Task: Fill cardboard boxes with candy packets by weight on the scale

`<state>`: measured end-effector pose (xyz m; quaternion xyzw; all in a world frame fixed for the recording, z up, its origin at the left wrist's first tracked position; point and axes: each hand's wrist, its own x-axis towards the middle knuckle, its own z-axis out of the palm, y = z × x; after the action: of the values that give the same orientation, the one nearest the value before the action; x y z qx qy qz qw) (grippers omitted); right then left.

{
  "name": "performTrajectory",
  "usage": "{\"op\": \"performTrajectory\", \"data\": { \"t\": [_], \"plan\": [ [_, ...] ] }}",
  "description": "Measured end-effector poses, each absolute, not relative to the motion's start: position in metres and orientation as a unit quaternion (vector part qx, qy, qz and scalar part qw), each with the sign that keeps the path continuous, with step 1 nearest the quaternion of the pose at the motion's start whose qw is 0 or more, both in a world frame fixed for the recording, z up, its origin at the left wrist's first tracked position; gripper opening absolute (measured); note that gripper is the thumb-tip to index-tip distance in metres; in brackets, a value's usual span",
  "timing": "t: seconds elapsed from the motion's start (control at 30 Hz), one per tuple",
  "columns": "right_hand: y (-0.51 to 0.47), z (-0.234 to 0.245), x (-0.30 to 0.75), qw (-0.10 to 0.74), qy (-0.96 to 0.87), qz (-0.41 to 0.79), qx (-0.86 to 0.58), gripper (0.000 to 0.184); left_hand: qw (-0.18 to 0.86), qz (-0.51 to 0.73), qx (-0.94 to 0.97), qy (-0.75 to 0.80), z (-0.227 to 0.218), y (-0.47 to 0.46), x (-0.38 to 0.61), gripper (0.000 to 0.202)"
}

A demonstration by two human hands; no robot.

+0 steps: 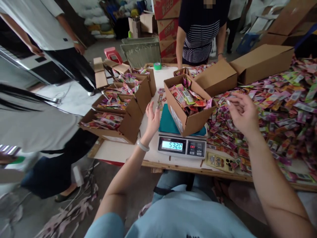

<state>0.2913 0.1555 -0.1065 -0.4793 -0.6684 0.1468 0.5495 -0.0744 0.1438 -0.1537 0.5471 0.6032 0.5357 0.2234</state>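
A digital scale (182, 146) stands at the table's front edge, its lit display reading about 5320. On its teal platform (163, 121) sits an open cardboard box (195, 124), turned at an angle and filled with small colourful snack packets (184, 96). My left hand (152, 120) is raised just left of the scale, fingers apart, holding nothing and not touching the box. To the right of the box, my right hand (244, 114) hovers over the heap of loose packets (279, 115). Its fingers are loosely bent, thumb apart, with nothing visible in them.
Several packet-filled cardboard boxes (131, 127) line the table's left side. Two more cartons (264, 62) lie on the heap at the back right. A phone (220, 162) is beside the scale; green tape (157, 66) lies farther back. A person (201, 36) stands across the table, others at left.
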Motion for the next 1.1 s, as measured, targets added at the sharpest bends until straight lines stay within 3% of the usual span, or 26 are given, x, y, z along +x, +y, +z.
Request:
{"op": "performTrajectory", "data": {
  "t": [0.17, 0.3, 0.47, 0.53, 0.63, 0.77, 0.83, 0.9, 0.97, 1.03, 1.1],
  "plan": [
    [0.171, -0.133, 0.316, 0.555, -0.630, 0.145, -0.524, 0.059, 0.174, 0.543, 0.558, 0.603, -0.150, 0.127, -0.069, 0.072],
    [0.197, -0.143, 0.354, 0.520, -0.614, 0.130, -0.579, 0.064, 0.030, 0.540, 0.611, 0.578, -0.139, 0.095, -0.061, 0.068],
    [0.217, -0.118, 0.393, 0.512, -0.602, 0.039, -0.612, 0.053, -0.109, 0.553, 0.694, 0.448, -0.154, 0.052, -0.034, 0.099],
    [0.206, -0.103, 0.394, 0.503, -0.612, 0.012, -0.610, 0.047, -0.066, 0.559, 0.716, 0.413, -0.172, 0.040, -0.010, 0.103],
    [0.169, -0.072, 0.393, 0.474, -0.652, -0.077, -0.587, 0.043, 0.110, 0.534, 0.748, 0.379, -0.194, 0.035, 0.038, 0.097],
    [0.114, -0.018, 0.426, 0.452, -0.614, -0.295, -0.576, 0.040, 0.347, 0.407, 0.790, 0.300, -0.192, 0.051, 0.099, 0.072],
    [0.103, 0.002, 0.453, 0.495, -0.553, -0.314, -0.592, 0.040, 0.425, 0.353, 0.780, 0.294, -0.182, 0.060, 0.118, 0.061],
    [0.112, 0.009, 0.470, 0.585, -0.508, -0.196, -0.601, 0.038, 0.478, 0.324, 0.757, 0.305, -0.176, 0.063, 0.127, 0.058],
    [0.138, 0.001, 0.470, 0.670, -0.463, 0.067, -0.576, 0.040, 0.521, 0.301, 0.734, 0.315, -0.178, 0.060, 0.130, 0.059],
    [0.174, -0.019, 0.455, 0.677, -0.412, 0.314, -0.523, 0.042, 0.563, 0.286, 0.702, 0.329, -0.189, 0.054, 0.129, 0.061],
    [0.212, -0.044, 0.432, 0.650, -0.379, 0.442, -0.487, 0.040, 0.608, 0.289, 0.658, 0.337, -0.205, 0.048, 0.126, 0.066]
  ]
}}
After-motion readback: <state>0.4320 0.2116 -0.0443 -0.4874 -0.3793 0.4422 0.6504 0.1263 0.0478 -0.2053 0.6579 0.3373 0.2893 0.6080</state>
